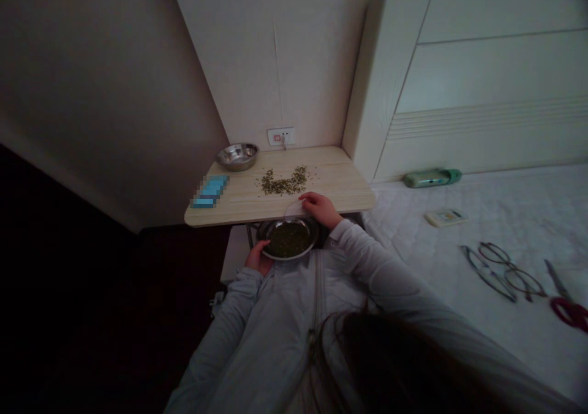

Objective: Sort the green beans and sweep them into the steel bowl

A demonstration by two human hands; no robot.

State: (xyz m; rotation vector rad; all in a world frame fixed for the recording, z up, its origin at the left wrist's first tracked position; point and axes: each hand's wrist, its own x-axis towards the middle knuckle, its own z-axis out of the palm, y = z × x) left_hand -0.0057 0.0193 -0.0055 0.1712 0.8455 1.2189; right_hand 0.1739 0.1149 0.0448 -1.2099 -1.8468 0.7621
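Observation:
My left hand (260,258) grips the left rim of a metal bowl (287,257), thumb over the edge. The bowl is held just below the table's front edge and contains small greenish grains (290,237), perhaps beans. Between the fingers of my right hand (321,209) is a thin, see-through round disc (294,209), held at the table edge above the bowl's far rim. Beyond it, a U-shaped scatter of similar small grains (282,185) lies on the wooden tabletop (337,175).
A second metal bowl (237,157) stands at the table's back left, with a pixelated blue item (210,191) in front. On the white bed at right lie a green bottle (432,178), a remote control (445,217), eyeglasses (508,270) and red-handled scissors (569,310). A wall socket (281,136) is behind the table.

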